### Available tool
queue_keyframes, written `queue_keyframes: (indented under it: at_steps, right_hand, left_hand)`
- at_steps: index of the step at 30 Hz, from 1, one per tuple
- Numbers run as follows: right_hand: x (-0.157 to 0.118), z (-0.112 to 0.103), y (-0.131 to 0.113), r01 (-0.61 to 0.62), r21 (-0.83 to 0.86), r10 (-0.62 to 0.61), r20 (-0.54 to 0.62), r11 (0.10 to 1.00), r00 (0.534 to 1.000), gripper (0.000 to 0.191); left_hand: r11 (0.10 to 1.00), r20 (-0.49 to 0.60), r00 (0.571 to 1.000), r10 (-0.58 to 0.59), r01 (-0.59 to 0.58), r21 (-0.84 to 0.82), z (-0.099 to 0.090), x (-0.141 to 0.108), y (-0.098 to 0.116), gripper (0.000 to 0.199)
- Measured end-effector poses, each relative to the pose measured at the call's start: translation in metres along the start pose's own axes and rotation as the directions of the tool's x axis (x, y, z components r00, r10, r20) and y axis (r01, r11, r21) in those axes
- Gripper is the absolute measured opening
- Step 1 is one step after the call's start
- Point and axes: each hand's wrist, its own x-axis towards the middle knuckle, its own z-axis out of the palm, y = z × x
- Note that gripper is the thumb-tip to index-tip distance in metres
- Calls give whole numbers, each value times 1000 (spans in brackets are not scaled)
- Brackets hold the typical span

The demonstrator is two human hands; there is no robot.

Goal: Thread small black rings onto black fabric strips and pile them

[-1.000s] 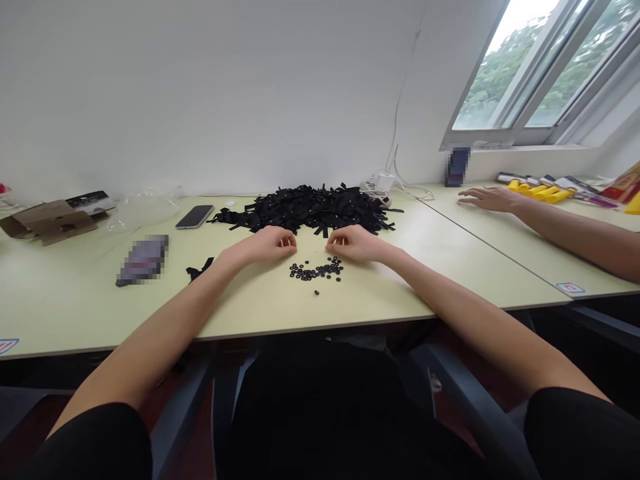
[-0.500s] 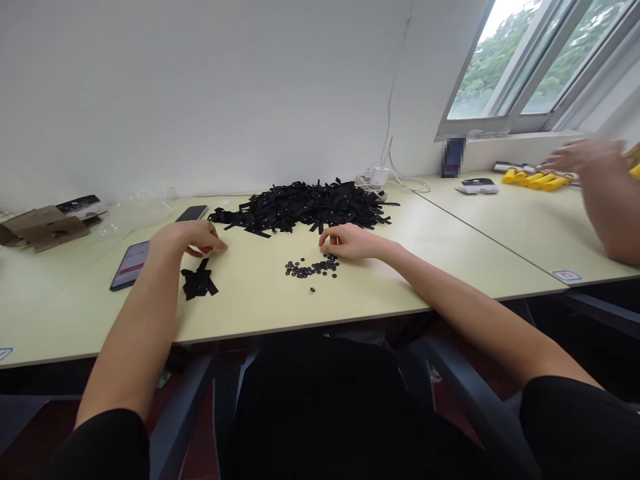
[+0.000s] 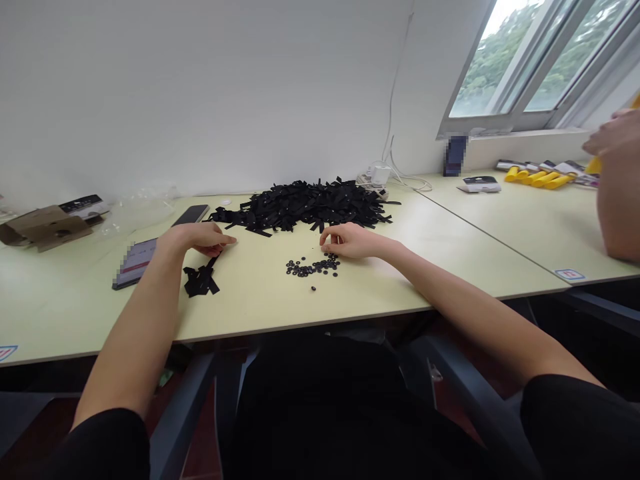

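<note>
My left hand (image 3: 206,239) is over the near-left of the table, its lower fingers closed on the end of a black strip (image 3: 215,260) and its index finger stretched to the right. That strip rises from a small pile of black strips (image 3: 201,281) just below the hand. Farther right, my right hand (image 3: 347,240) rests at the back edge of a scatter of small black rings (image 3: 313,268), fingers curled and tips pressed together. Whatever lies between those tips is too small to make out. One ring (image 3: 313,289) sits apart, nearer the table's front edge.
A large heap of black strips (image 3: 305,205) lies behind my hands. Two phones (image 3: 135,260) and torn cardboard (image 3: 55,227) are at left. A power strip with a white charger (image 3: 380,175) stands by the wall. Yellow tubes (image 3: 540,178) and another person's arm (image 3: 620,193) are at right.
My left hand has shifted slightly right, and a black strip now shows between its fingers and the small pile. My right hand stays put. The other person's hand has drawn back to the right.
</note>
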Motion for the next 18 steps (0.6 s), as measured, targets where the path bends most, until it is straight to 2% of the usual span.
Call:
queue_keyframes:
  at_steps: [3,5,6,9,11,13,14,15,18]
  right_hand:
    - [0,0,1,0,-5,0,0,1000,1000,22]
    - [1,1,2,1,-9,-1,-2,1000,1000,22]
    - [1,1,2,3,-12,-3,-4,1000,1000,22]
    - [2,2,4,11,-19,-11,-14,1000,1000,23]
    - [2,2,4,10,-21,-10,-15,1000,1000,24]
    - [2,1,3,7,-22,-7,-12,1000,1000,24]
    - [1,1,2,7,-22,-8,-10,1000,1000,24]
    - [1,1,1,9,-22,-9,-8,1000,1000,23]
    - [0,1,0,13,-10,-13,-10,1000,1000,22]
  left_hand:
    - [987,-33,986,162,-162,-11,16,-4,21,45]
    - [944,-41,944,327,-329,-35,33,-10,38,45]
    - [904,-45,905,422,-424,-55,42,-13,47,45]
    - [743,-109,751,651,-660,-110,64,-25,70,44]
    - [645,-190,655,731,-755,-119,68,-31,79,43]
    - [602,-276,592,757,-797,-58,65,-33,80,40]
    - [609,-298,582,757,-793,-3,63,-33,79,39]
    - [631,-303,589,749,-773,57,60,-31,76,38]
    - [707,-240,667,705,-687,168,62,-24,70,40]
